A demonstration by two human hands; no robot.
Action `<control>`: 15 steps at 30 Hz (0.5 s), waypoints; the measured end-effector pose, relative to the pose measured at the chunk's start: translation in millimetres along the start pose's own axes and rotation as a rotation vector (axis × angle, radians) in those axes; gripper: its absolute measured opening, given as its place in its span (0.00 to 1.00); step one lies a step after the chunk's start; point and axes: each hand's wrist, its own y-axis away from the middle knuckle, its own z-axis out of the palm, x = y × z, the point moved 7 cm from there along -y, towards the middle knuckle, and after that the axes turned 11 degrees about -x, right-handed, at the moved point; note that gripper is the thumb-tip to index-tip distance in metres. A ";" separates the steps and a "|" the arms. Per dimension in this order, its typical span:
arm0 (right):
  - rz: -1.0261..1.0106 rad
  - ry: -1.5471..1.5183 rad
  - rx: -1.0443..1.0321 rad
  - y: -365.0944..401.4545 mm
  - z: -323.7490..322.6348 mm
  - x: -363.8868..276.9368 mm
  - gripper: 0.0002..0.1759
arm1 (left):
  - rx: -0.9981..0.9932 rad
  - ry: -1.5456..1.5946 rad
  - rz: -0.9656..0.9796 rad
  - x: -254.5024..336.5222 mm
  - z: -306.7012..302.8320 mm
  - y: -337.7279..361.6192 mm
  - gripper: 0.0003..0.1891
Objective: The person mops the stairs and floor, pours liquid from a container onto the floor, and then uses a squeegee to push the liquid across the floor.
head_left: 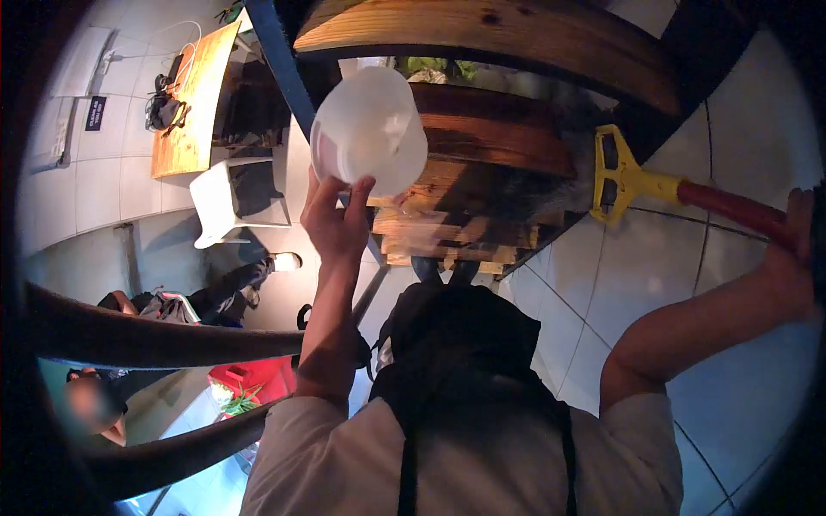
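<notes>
Tub of translucent white plastic hung upper centre, lower edge pinched in your left hand, likely because it was light. Your right hand, far right, curled closed around a red-handled yellow mop holder, seemingly to keep it aside. Brown wooden steps, upper centre, barred the way; white chair stood upper left.

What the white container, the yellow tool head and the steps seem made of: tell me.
Container: probably plastic, smooth; its milky wall lets light through. Tool head: plastic or painted metal, the even yellow leaves it open. Steps: apparently varnished wood; grain and knots show.
</notes>
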 end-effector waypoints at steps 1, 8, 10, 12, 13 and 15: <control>-0.004 -0.038 -0.009 0.2 -0.2 0.9 0.16 | 0.013 0.107 0.053 1.4 5.4 -6.2 0.10; -0.008 0.038 -0.111 6.1 25.7 -8.9 0.17 | 0.178 -0.055 0.204 -13.8 29.6 -21.7 0.15; -0.012 0.056 -0.157 7.5 30.9 -13.6 0.17 | 0.197 -0.101 0.170 -16.1 28.4 -19.1 0.22; -0.018 0.022 -0.202 9.2 31.8 -16.1 0.18 | 0.206 -0.059 0.155 -24.3 29.6 -20.1 0.31; -0.014 0.006 -0.224 11.5 31.2 -16.6 0.18 | 0.203 0.005 0.150 -34.4 30.7 -20.7 0.36; 0.048 -0.002 -0.218 14.7 26.5 -20.2 0.18 | 0.147 0.147 0.054 -54.3 34.8 -20.7 0.47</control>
